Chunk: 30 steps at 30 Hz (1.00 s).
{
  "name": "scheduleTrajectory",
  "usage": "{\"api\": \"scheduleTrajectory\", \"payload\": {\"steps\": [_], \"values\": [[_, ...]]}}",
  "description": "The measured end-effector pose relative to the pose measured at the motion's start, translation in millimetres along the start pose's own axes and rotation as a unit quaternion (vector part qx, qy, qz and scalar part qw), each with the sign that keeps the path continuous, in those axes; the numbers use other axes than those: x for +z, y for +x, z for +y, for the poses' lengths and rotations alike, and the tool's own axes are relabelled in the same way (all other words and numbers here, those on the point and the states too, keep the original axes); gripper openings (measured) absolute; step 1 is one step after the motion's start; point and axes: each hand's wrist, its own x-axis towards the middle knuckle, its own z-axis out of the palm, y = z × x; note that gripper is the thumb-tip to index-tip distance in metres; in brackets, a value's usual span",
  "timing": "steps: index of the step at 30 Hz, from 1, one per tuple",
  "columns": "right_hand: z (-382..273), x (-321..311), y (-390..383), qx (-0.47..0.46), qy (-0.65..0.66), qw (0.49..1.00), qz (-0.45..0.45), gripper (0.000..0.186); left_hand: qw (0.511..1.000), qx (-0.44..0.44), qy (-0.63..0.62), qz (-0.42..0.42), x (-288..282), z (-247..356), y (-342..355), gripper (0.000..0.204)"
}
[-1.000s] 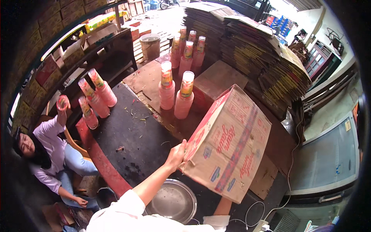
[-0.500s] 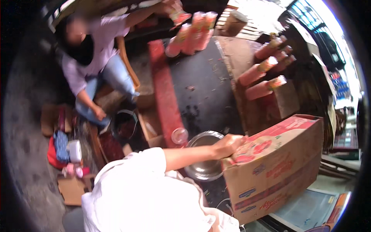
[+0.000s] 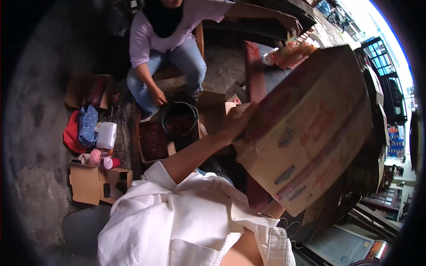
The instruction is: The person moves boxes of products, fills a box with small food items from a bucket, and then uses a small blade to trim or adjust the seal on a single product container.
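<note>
— When looking from the far left, what to spot first?

— Lying on the grey floor: a red cloth (image 3: 70, 135), a blue spotted cloth (image 3: 88, 124) on top of it, and a white plastic tub (image 3: 106, 135) just beside. Below those, a small brown carton (image 3: 91, 185) with pink bottles (image 3: 103, 160) at its top edge.

— And next, toward the middle?

— Sitting up top, another person (image 3: 177, 31) in a lilac shirt and blue jeans. One hand (image 3: 158, 95) resting by the knee, the other hand (image 3: 290, 22) stretched far right, touching a bundle of orange packets (image 3: 288, 51). Right in front of the knees, a round black bucket (image 3: 179, 120), and just left of it an open flat box (image 3: 153, 142) full of dark red stuff.

— Whose white sleeve (image 3: 177, 208) at the bottom?

— Belongs to the wearer of the camera. Reaching up from it, a bare arm ending in the left hand (image 3: 237, 122).

— Holding anything?

— Yes, clamped tight on the near left edge of a big cardboard box (image 3: 310, 128).

— And where to find that box?

— Up in the air on the right side, tilted, filling most of that half, with red print and a red stripe. Hiding part of a long red plank (image 3: 254, 66) behind it.

— And the right hand?

— Hidden under the box, only a bit of forearm peeking out at the lower edge. No telling about its grip.
</note>
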Motion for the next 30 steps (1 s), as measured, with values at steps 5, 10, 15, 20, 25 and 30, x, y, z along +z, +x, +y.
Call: {"api": "scheduleTrajectory", "payload": {"steps": [5,10,15,20,25,30], "values": [[57,59,-23,0.032,-0.017,0.998,-0.045,0.054,0.986,0.034,0.046,0.156,-91,-1,-50,0.052],[95,96,-38,0.054,-0.024,0.997,-0.056,0.054,0.956,-0.042,-0.190,0.221,-139,-3,-102,0.050],[131,112,-36,0.064,-0.034,0.997,-0.028,0.053,0.950,-0.031,-0.197,0.239,-156,-8,-138,0.054],[178,108,-36,0.088,-0.053,0.995,0.000,0.053,0.946,-0.022,-0.184,0.267,-185,-38,-148,0.054],[239,104,-23,0.115,-0.078,0.990,0.017,0.053,0.935,-0.044,-0.187,0.297,-212,-86,-151,0.054],[309,86,14,0.129,-0.100,0.986,0.042,0.052,0.930,-0.061,-0.195,0.306,-236,-161,-143,0.054]]}}
